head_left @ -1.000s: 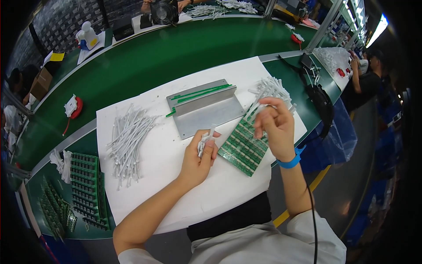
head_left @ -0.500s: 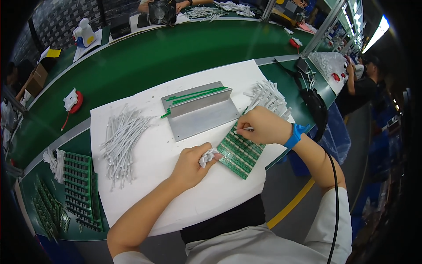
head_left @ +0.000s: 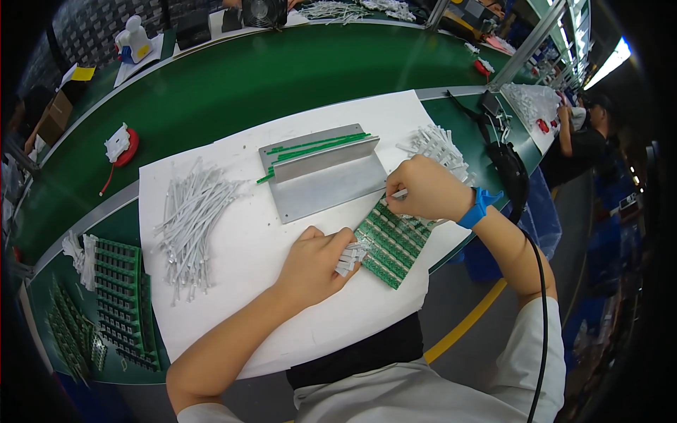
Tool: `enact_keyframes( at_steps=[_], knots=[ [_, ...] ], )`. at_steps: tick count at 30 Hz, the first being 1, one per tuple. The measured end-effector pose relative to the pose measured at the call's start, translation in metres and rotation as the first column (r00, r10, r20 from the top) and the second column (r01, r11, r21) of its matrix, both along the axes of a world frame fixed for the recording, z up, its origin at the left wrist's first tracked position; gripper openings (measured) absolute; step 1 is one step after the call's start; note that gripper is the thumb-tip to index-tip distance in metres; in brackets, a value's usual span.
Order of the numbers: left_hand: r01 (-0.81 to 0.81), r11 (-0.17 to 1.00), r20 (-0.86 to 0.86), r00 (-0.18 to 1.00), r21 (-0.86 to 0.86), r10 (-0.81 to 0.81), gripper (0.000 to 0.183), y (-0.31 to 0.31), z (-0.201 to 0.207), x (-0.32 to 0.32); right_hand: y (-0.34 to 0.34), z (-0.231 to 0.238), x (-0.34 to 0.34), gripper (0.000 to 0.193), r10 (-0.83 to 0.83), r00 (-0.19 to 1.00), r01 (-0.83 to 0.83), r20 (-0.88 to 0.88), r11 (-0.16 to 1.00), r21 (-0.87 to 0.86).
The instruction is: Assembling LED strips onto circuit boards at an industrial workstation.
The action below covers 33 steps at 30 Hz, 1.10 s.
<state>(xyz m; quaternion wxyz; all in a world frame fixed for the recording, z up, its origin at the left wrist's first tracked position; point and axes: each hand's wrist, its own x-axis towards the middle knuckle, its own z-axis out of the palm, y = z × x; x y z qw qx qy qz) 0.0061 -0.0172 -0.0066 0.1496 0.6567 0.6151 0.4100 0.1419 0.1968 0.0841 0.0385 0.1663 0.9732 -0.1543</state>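
Observation:
A green circuit board panel (head_left: 392, 250) with rows of small pale parts lies tilted on the white sheet. My left hand (head_left: 308, 268) is closed round a small bunch of white connector pieces (head_left: 350, 258), its fingertips close to the panel's left edge. Over the panel's far part, my right hand (head_left: 431, 192) pinches one small white piece (head_left: 399, 194); its far end is hidden by the fingers. Just beyond the right hand lies a pile of white cables with connectors (head_left: 441, 148). A blue strap (head_left: 482, 207) circles my right wrist.
Green strips (head_left: 317, 146) rest on a grey metal plate with an upright ridge (head_left: 328, 192). White cables (head_left: 194, 229) are heaped on the sheet's left. More green boards (head_left: 118, 296) lie at the far left. A green conveyor belt (head_left: 233, 95) runs behind; a person (head_left: 592, 134) sits at right.
The white pieces in my left hand have fanned out, and that hand has shifted slightly right. My right hand has moved a little farther away over the panel. The whole view has shifted slightly.

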Motion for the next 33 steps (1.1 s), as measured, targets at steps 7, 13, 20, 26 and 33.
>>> enact_keyframes(
  at_steps=[7,13,20,26,33],
  knots=[
    [0.07,0.997,-0.074,0.995,0.02,-0.068,0.027,0.0,-0.006,-0.001,-0.003,-0.005,-0.003,0.016,0.017,1.0,-0.017,0.006,0.999,0.034],
    [0.073,0.997,-0.088,0.993,0.006,-0.072,0.028,0.001,-0.006,-0.001,-0.001,-0.004,-0.007,0.015,0.062,0.998,-0.062,0.019,0.998,0.017],
    [0.065,0.998,-0.114,0.991,-0.021,-0.067,0.029,0.001,-0.006,-0.001,0.004,0.003,-0.015,0.015,0.062,0.994,-0.061,0.09,0.998,-0.007],
    [0.072,0.997,-0.085,0.994,-0.034,-0.075,0.03,0.001,-0.006,0.0,0.01,-0.002,-0.01,0.015,0.052,0.994,-0.047,0.098,0.998,-0.053],
    [0.078,0.996,-0.104,0.991,-0.036,-0.082,0.031,0.002,-0.006,-0.001,0.009,0.0,-0.011,0.016,0.048,0.995,-0.041,0.092,0.996,-0.073]
  ],
)
